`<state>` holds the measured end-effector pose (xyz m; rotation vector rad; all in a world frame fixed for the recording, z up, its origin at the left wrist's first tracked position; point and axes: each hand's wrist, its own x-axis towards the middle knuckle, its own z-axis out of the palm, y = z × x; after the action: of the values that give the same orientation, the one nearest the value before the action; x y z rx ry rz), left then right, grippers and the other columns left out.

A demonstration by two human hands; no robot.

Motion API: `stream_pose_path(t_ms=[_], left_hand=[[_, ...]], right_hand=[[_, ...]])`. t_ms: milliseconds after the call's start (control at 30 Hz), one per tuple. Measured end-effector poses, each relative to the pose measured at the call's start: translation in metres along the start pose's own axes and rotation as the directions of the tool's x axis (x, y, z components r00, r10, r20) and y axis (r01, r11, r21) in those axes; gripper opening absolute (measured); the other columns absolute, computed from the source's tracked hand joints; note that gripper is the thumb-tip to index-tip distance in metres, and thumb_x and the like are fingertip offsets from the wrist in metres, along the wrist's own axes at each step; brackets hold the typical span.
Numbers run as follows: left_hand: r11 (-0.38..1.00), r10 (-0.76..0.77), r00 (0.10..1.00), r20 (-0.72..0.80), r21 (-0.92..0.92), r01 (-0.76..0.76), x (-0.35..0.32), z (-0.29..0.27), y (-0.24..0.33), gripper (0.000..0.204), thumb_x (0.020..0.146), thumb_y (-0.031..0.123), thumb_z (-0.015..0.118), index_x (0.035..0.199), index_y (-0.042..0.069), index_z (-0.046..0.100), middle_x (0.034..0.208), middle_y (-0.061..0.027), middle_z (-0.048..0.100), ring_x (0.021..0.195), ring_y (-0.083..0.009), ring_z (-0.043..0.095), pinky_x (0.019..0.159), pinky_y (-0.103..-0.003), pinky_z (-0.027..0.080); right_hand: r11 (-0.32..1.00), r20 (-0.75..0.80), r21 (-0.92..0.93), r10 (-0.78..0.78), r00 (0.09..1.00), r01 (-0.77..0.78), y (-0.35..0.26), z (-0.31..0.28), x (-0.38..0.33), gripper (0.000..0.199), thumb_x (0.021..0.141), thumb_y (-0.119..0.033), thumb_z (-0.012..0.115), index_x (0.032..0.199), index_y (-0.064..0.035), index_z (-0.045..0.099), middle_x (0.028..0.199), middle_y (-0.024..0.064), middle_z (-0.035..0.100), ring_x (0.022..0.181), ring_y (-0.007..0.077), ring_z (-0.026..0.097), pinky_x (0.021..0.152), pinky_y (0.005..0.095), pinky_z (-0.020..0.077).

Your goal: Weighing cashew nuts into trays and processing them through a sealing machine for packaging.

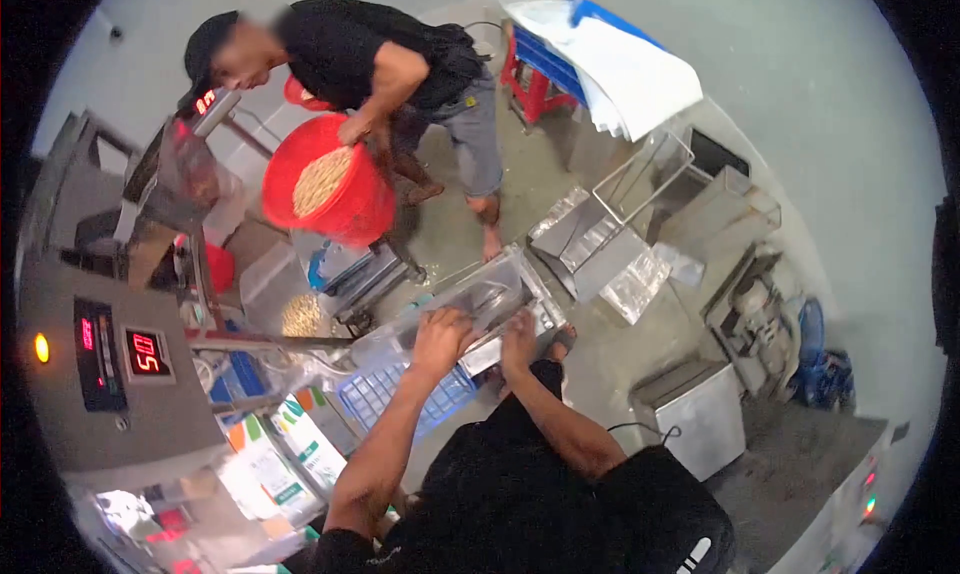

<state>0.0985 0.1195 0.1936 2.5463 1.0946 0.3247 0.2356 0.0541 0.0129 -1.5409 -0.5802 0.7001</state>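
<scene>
In front of me lies a long clear plastic tub (pixel 485 299). My left hand (pixel 443 341) has its fingers bent over the tub's near side, gripping it. Close to the tub's right end, my right hand (pixel 519 344) is at the edge of a shiny metal tray or frame (pixel 545 309). Its fingers are smeared, so whether they hold the edge is unclear. Below my left hand is a blue plastic basket (pixel 400 402) with a grid of openings.
A co-worker (pixel 365 64) tilts a red bucket (pixel 375 209) of pale pieces (pixel 322 182) at the far left. Similar pieces lie in a clear bin (pixel 300 314). A control panel (pixel 120 359) and printed packages (pixel 300 444) stand left; metal boxes (pixel 690 414) stand right.
</scene>
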Motion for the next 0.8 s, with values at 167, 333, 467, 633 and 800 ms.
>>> stream_pose_path(t_ms=[167,333,467,633,800], left_hand=[[0.922,-0.249,0.960,0.127,-0.273,0.275,-0.008,0.044,-0.019,0.046,0.094,0.051,0.057,0.101,0.009,0.073,0.117,-0.0149,0.068,0.108,-0.0361,0.062,0.093,-0.052,0.046],[0.721,-0.688,0.725,-0.037,-0.144,0.678,-0.036,0.046,-0.070,0.037,0.096,0.039,0.056,0.113,0.007,0.068,0.108,-0.0242,0.068,0.097,-0.0447,0.065,0.083,-0.052,0.052],[0.680,-0.732,0.679,-0.060,-0.136,0.721,-0.066,0.022,-0.077,0.045,0.087,0.032,0.069,0.125,0.008,0.061,0.126,-0.0225,0.061,0.107,-0.0435,0.063,0.088,-0.053,0.052],[0.577,-0.744,0.616,-0.259,0.216,0.788,-0.090,-0.008,-0.032,0.087,0.078,0.027,0.079,0.152,0.025,0.034,0.142,-0.0191,0.048,0.125,-0.0403,0.053,0.098,-0.059,0.043],[0.482,-0.860,0.500,0.102,-0.163,0.861,-0.090,-0.025,-0.042,0.099,0.078,0.028,0.079,0.157,0.032,0.019,0.122,-0.0261,0.061,0.100,-0.0454,0.066,0.081,-0.056,0.054]], right_hand=[[0.828,0.116,-0.298,-0.462,0.879,0.474,-0.165,-0.055,0.069,0.028,0.093,-0.021,0.063,0.114,-0.0023,0.063,0.127,0.0221,0.054,0.121,0.0363,0.051,0.103,0.0439,0.0405],[0.239,0.565,-0.798,-0.021,0.825,0.553,-0.157,-0.049,0.126,0.023,0.080,-0.020,0.073,0.098,-0.0073,0.074,0.128,0.0222,0.058,0.123,0.0406,0.053,0.093,0.0523,0.0496],[0.324,0.571,-0.811,0.262,0.778,0.487,-0.142,-0.043,0.160,0.031,0.075,-0.013,0.073,0.106,-0.0104,0.073,0.114,0.0220,0.066,0.112,0.0389,0.062,0.092,0.0501,0.0520],[0.429,0.725,-0.633,0.037,0.688,0.644,-0.128,-0.045,0.162,0.048,0.074,-0.009,0.070,0.121,-0.0151,0.067,0.107,0.0229,0.068,0.100,0.0398,0.066,0.089,0.0489,0.0540],[0.464,0.783,-0.574,0.071,0.618,0.674,-0.120,-0.041,0.186,0.061,0.072,-0.005,0.069,0.131,-0.0138,0.058,0.109,0.0247,0.067,0.104,0.0419,0.065,0.090,0.0489,0.0528]])
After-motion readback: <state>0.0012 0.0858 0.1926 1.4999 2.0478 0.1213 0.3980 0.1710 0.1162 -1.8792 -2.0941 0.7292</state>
